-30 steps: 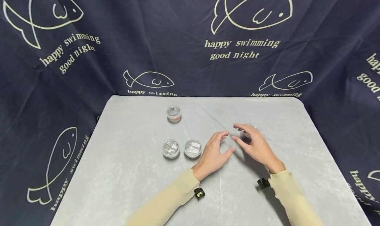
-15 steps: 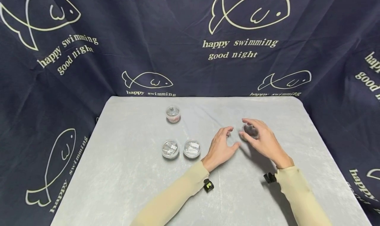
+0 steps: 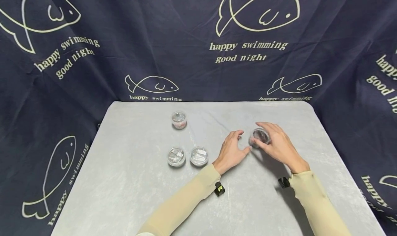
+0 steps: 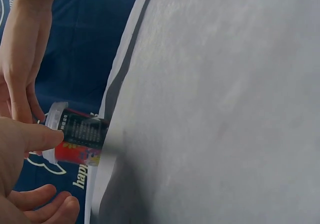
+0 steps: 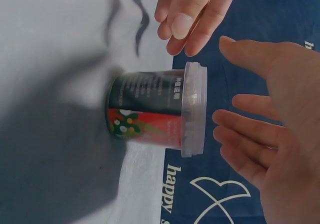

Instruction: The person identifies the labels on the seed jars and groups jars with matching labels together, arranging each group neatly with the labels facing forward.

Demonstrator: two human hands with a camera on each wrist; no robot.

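A small cup (image 3: 260, 136) with a clear lid and a red and dark label stands upright on the grey table (image 3: 130, 181), and it serves here as the landmark. The right hand (image 3: 279, 144) arches over the cup from the near right side, its fingers spread apart and lightly curved; in the right wrist view the fingertips (image 5: 235, 129) sit just beside the lid's rim without clearly closing on it, so whether they touch it cannot be told. The left hand (image 3: 231, 151) lies just to the left of the cup, fingers loosely bent and a little apart; in the left wrist view its thumb (image 4: 42, 136) looks to reach the lid's rim, though actual contact is not certain.

Well to the left of the cup and slightly nearer the person, two lidded cups (image 3: 187, 156) stand side by side. Another lidded cup (image 3: 179, 120) stands alone, far left of the landmark cup and a little farther back. Behind the cup, past the table's far edge, hangs a dark blue cloth (image 3: 198, 39) printed with fish outlines and words
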